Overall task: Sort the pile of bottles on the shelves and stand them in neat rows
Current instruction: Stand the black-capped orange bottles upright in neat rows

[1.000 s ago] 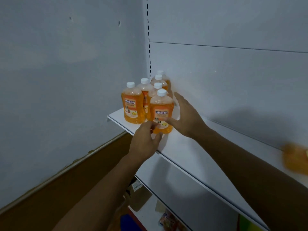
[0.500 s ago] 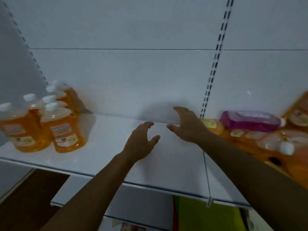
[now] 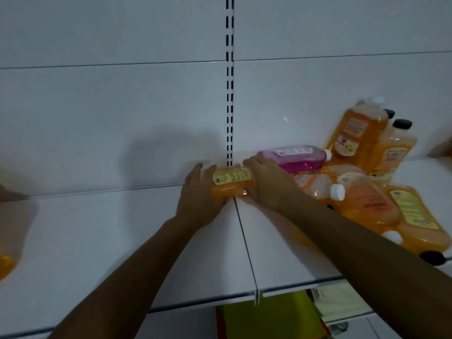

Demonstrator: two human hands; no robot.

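Head view: both hands have gone from hovering open over bare shelf half a second ago to an orange bottle [image 3: 231,184] lying on its side across the seam between two shelf panels, at the back wall. Left hand [image 3: 197,201] curls round its left end; right hand [image 3: 268,184] wraps its right end. View has swung right: the pile [image 3: 371,192] of lying orange bottles now sits just right of the hands, pink bottle [image 3: 294,155] on top, two black-capped bottles [image 3: 376,140] leaning on the wall. Standing orange bottles [image 3: 6,265] are only a blur at left edge. Held bottle shows a yellow label; print too small to read.
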